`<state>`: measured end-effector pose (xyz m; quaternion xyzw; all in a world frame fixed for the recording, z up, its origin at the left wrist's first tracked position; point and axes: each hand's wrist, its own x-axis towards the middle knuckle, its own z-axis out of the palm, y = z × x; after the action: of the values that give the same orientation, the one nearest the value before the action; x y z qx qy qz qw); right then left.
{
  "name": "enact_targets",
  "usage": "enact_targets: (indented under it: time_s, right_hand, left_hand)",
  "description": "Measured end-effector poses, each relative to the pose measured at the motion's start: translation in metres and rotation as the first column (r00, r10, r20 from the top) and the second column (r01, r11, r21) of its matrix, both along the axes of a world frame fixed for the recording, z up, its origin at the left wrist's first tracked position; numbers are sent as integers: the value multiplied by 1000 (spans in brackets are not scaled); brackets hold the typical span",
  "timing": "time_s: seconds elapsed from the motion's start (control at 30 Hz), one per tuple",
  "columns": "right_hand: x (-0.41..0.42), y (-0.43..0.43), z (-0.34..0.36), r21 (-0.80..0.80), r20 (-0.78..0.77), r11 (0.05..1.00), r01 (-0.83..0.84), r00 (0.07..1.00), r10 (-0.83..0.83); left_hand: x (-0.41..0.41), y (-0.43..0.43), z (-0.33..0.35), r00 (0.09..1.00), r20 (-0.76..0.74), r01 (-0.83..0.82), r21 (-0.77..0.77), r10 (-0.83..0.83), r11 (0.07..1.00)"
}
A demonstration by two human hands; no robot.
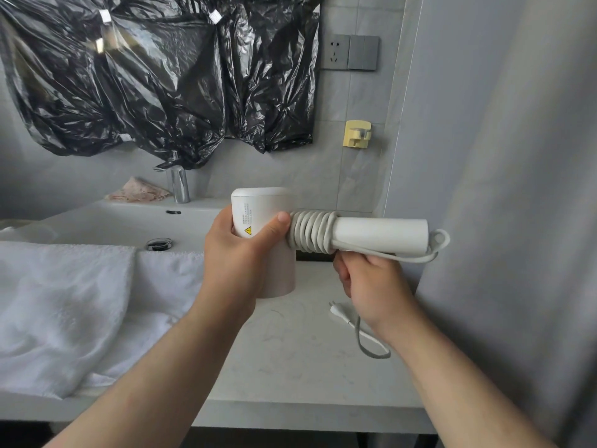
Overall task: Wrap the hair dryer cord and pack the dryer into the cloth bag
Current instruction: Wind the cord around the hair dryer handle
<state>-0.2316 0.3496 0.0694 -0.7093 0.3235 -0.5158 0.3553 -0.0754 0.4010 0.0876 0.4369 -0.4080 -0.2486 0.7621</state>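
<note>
A white hair dryer (381, 232) is held above the counter with its handle pointing right. My left hand (240, 253) grips the dryer's barrel, thumb against the coils. The grey cord (311, 232) is wound in several tight turns around the handle near the barrel. A loop of cord leaves the handle's end and runs back under the handle into my right hand (371, 286), which is closed on it. The loose tail hangs below that hand and ends in the plug (339, 312) lying on the counter. No cloth bag is in view.
White towels (64, 302) cover the left of the marble counter (290, 350). Behind them are the sink (129, 221) with its drain and a chrome faucet (179, 185). Black plastic covers the mirror. A wall (500, 189) stands close on the right, a socket (336, 51) higher up.
</note>
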Motion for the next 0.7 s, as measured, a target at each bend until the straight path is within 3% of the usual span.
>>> enact_targets:
  time_s: [0.17,0.4,0.57,0.7]
  right_hand:
    - [14,12,-4,49,73,999,22,997,-26]
    - [15,21,-12,-151,-291,983,108,945,-149]
    - [12,26,-5,-315,-408,935,163,866,-289]
    - [12,26,-1,-286,-422,939,189,855,-301]
  left_hand:
    - [0,-1,-1,992,50,-119,-8,119,993]
    - [2,-3,-8,939,126,-313,-77,320,947]
    - [6,0,-5,879,255,-374,-156,403,914]
    - [4,2,-3,806,374,-414,-201,460,888]
